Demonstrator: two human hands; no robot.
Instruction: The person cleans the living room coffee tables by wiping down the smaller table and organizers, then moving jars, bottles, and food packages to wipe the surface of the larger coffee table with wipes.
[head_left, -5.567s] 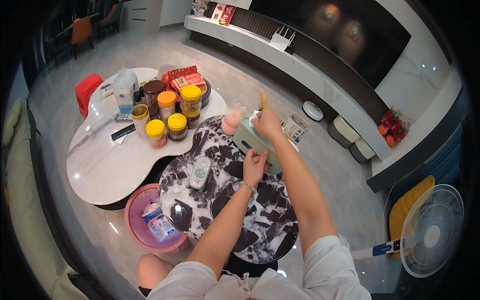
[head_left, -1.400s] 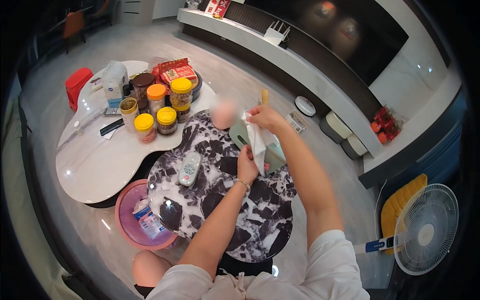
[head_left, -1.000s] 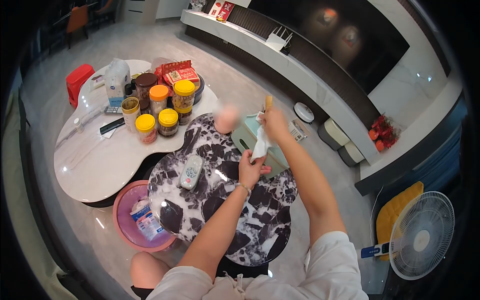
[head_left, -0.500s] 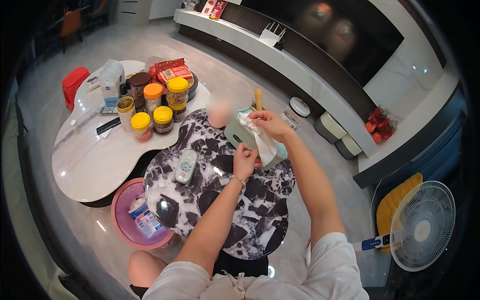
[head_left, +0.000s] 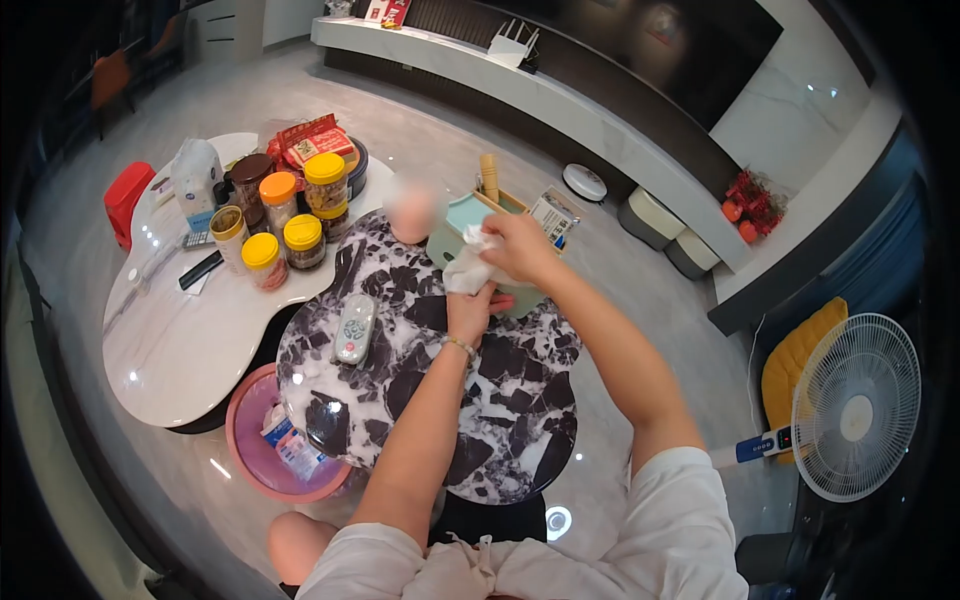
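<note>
A white tissue (head_left: 466, 274) is bunched between my two hands, above the pale green tissue box (head_left: 468, 214) at the far side of the round marbled table. My right hand (head_left: 520, 247) pinches the upper end of the tissue. Just below, my left hand (head_left: 473, 314) has its fingers closed at the lower end, in front of the box. The hands and tissue hide much of the box's front. A remote control (head_left: 355, 329) in a clear cover lies on the marbled table (head_left: 420, 365), left of my left forearm.
A white side table (head_left: 165, 355) on the left bears several lidded jars (head_left: 303, 240). A blurred pinkish object (head_left: 411, 215) stands left of the box. Below are a pink bin (head_left: 250, 455) and, at right, a fan (head_left: 856, 410).
The tissue, which hung long across the box's front, is now gathered and shifted left over my left hand. My right hand has moved slightly left. The camera view has shifted a little.
</note>
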